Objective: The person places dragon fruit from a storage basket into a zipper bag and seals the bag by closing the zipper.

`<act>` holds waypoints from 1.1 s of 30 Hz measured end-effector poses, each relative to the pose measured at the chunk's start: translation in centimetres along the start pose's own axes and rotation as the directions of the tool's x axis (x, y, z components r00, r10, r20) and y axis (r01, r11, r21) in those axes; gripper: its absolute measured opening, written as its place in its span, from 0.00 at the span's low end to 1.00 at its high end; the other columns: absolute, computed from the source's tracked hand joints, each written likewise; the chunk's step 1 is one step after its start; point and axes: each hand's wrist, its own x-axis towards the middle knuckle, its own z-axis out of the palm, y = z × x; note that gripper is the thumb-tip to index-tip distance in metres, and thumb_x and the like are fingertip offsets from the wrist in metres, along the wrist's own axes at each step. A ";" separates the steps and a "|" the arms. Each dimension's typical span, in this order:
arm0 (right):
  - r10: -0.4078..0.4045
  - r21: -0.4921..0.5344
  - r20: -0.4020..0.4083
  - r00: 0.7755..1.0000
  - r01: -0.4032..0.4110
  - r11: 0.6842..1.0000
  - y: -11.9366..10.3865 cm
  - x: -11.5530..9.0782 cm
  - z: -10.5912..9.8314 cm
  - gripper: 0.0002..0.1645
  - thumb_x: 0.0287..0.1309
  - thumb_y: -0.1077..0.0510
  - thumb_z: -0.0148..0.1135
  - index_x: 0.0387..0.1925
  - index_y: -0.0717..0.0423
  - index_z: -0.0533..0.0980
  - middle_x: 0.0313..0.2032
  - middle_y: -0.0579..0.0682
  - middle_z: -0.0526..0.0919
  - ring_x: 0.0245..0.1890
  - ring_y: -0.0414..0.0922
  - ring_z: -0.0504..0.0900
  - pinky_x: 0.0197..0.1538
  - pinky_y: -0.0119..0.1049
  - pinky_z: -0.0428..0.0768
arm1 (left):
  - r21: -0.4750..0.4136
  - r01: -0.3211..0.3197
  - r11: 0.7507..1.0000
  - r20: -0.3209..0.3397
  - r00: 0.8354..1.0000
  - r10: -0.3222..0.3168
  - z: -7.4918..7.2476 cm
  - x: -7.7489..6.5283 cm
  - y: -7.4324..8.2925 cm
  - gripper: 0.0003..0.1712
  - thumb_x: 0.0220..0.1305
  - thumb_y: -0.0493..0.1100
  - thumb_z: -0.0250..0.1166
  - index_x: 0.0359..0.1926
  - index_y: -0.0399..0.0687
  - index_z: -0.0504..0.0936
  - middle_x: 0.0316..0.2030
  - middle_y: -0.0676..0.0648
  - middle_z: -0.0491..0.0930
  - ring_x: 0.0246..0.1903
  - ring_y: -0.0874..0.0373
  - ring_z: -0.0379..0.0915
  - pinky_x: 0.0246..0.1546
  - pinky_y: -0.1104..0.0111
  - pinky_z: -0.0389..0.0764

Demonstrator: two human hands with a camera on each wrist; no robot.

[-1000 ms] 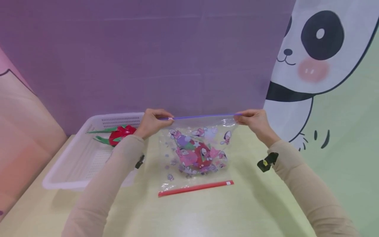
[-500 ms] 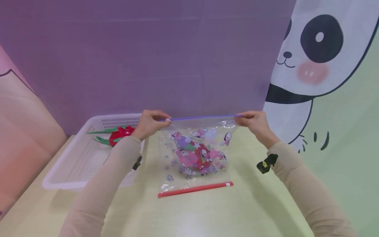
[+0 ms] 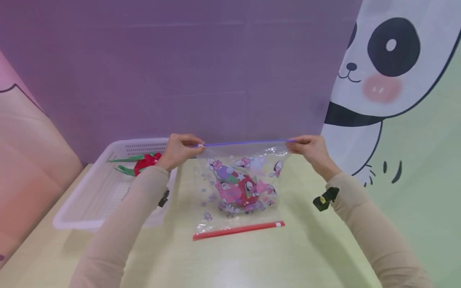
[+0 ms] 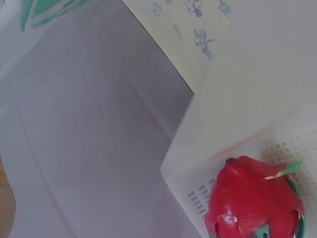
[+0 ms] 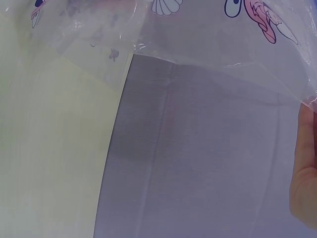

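A clear slider zip bag (image 3: 235, 182) with pink and purple cartoon prints stands held up over the table, a red and green thing inside it. My left hand (image 3: 181, 150) pinches the small white slider (image 3: 200, 145) near the left end of its purple zip (image 3: 245, 142). At the zip's right end, my right hand (image 3: 310, 151) pinches the corner between thumb and fingers. Another bag with a red zip strip (image 3: 237, 230) lies flat on the table beneath. The right wrist view shows the edge of my right hand (image 5: 304, 168) beside the printed film.
To the left stands a white perforated basket (image 3: 81, 208) on the pale table (image 3: 223, 264). It holds a shiny red, green-leaved thing (image 4: 252, 198) resembling a dragon fruit. A purple cloth (image 3: 230, 72) hangs behind, with a panda print (image 3: 360, 96) at right.
My left hand has moved slightly left along the purple zip, the white slider moving with it. The right hand stays at its corner.
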 end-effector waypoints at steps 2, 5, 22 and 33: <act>0.002 -0.008 -0.001 1.000 -0.002 1.000 0.0 0.0 0.0 0.13 0.52 0.65 0.63 0.23 0.41 0.82 0.24 0.36 0.84 0.26 0.33 0.83 0.36 0.26 0.81 | 0.006 0.001 1.000 -0.004 1.000 -0.001 -0.2 0.0 -0.1 0.12 0.50 0.36 0.69 0.37 0.35 0.83 0.33 0.50 0.83 0.32 0.67 0.80 0.33 0.73 0.81; 0.006 -0.010 0.001 1.000 -0.006 1.000 0.0 0.0 0.0 0.13 0.52 0.64 0.64 0.23 0.41 0.82 0.24 0.36 0.84 0.27 0.33 0.83 0.36 0.26 0.81 | 0.004 0.000 1.000 -0.008 1.000 0.000 -0.3 -0.1 -0.3 0.11 0.50 0.35 0.69 0.37 0.35 0.84 0.32 0.51 0.83 0.31 0.66 0.80 0.32 0.73 0.81; -0.059 -0.053 -0.027 0.998 0.058 0.997 -0.1 -0.6 0.2 0.10 0.53 0.62 0.64 0.25 0.42 0.82 0.23 0.34 0.83 0.26 0.33 0.82 0.35 0.26 0.81 | 0.039 0.077 0.996 -0.066 0.995 -0.075 -0.2 -0.5 0.0 0.16 0.51 0.46 0.70 0.41 0.44 0.84 0.38 0.46 0.84 0.34 0.64 0.80 0.38 0.71 0.79; -0.075 0.075 -0.169 0.983 0.089 0.993 -1.2 -0.6 1.1 0.13 0.50 0.65 0.65 0.22 0.41 0.82 0.21 0.34 0.83 0.24 0.31 0.81 0.33 0.22 0.80 | 0.044 0.038 0.998 -0.139 0.990 -0.032 0.4 -0.6 1.2 0.16 0.53 0.42 0.68 0.43 0.42 0.83 0.40 0.42 0.83 0.33 0.67 0.80 0.37 0.75 0.80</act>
